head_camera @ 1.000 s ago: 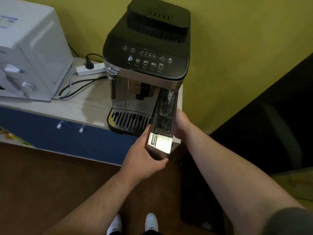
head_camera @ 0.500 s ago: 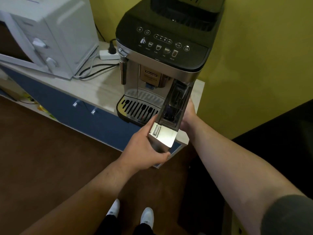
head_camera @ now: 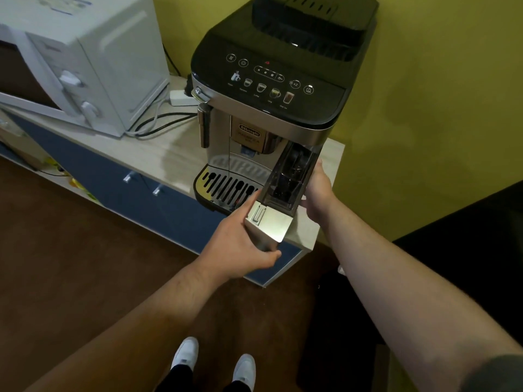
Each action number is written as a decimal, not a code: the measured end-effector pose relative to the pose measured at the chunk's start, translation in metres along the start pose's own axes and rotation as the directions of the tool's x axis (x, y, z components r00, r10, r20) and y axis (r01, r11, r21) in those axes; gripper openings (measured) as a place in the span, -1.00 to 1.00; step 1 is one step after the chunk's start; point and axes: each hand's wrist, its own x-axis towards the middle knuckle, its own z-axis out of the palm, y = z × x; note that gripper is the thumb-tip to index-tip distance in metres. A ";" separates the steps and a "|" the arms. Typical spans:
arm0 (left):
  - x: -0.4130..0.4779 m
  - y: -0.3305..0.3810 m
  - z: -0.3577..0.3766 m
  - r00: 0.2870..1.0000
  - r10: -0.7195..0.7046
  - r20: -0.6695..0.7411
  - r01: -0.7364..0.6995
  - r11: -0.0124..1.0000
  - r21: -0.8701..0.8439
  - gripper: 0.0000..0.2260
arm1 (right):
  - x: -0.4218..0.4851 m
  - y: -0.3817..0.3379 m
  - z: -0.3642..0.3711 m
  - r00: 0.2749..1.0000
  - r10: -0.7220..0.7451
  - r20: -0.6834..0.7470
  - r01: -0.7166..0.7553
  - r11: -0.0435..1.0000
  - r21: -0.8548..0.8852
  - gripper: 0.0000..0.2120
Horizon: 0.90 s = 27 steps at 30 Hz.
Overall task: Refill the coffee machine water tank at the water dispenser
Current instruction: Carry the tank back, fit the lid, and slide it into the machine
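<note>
A black and silver coffee machine stands on the right end of a light wood counter. Its water tank, clear with a silver front, sticks partway out of the machine's front right side. My left hand grips the tank's silver front from the left and below. My right hand presses flat against the tank's right side. No water dispenser is in view.
A white microwave sits left of the machine, with a power strip and cables behind. Blue drawers are below the counter. A yellow wall rises at the back, dark furniture is at the right, and my white shoes stand on brown floor.
The view has shifted, so the machine sits further right and higher. Both hands keep their grip, and the tank has slid slightly further out of the machine.
</note>
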 end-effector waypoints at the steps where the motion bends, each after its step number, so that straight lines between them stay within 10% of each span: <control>1: -0.001 0.001 0.000 1.000 -0.006 0.001 0.006 1.000 -0.001 0.00 | -0.012 0.000 -0.001 0.997 -0.072 -0.017 0.072 0.997 -0.034 -0.43; 6: -0.003 0.001 0.001 1.000 0.003 0.005 -0.003 1.000 -0.005 -0.02 | -0.071 -0.003 -0.002 0.936 -0.330 0.126 0.350 0.915 -0.202 -0.38; 16: -0.012 0.007 0.016 0.986 -0.043 -0.159 0.043 0.999 -0.005 -0.32 | -0.064 -0.013 0.005 0.928 -0.373 -0.005 0.364 0.910 -0.198 -0.59; 27: 0.014 0.013 0.019 0.983 0.012 -0.181 -0.006 0.999 0.035 -0.37 | -0.055 -0.014 -0.003 0.933 -0.351 0.081 0.360 0.900 -0.248 -0.34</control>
